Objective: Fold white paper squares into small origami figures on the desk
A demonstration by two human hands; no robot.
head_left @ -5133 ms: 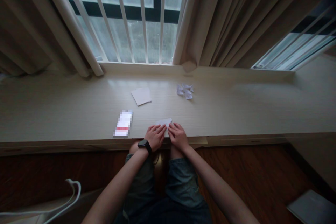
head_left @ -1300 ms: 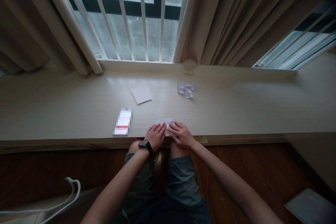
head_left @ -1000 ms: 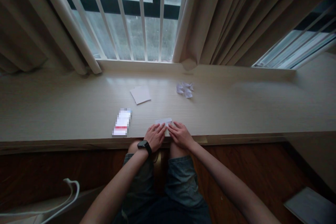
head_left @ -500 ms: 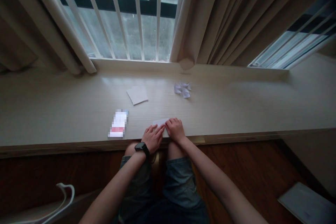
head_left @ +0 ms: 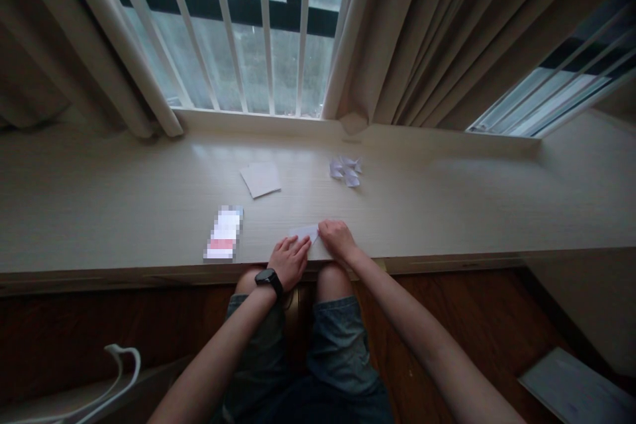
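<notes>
A small folded white sheet of paper (head_left: 305, 231) lies near the front edge of the desk, partly covered by my fingers. My left hand (head_left: 290, 260), with a dark watch on its wrist, rests on the paper's near side with its fingers stretched out flat. At the paper's right end my right hand (head_left: 338, 239) has its fingers pinched together on the edge. How many layers the paper has is too small to tell.
A stack of square white paper (head_left: 261, 179) lies farther back on the pale desk (head_left: 447, 205). Several small folded paper pieces (head_left: 346, 171) are grouped to its right. A phone (head_left: 223, 233), its screen blurred, lies left of my hands. Curtains (head_left: 397, 33) hang behind.
My right hand has shifted right and slightly away from me, along the paper to its right end, uncovering more of it. My left hand has stayed in place.
</notes>
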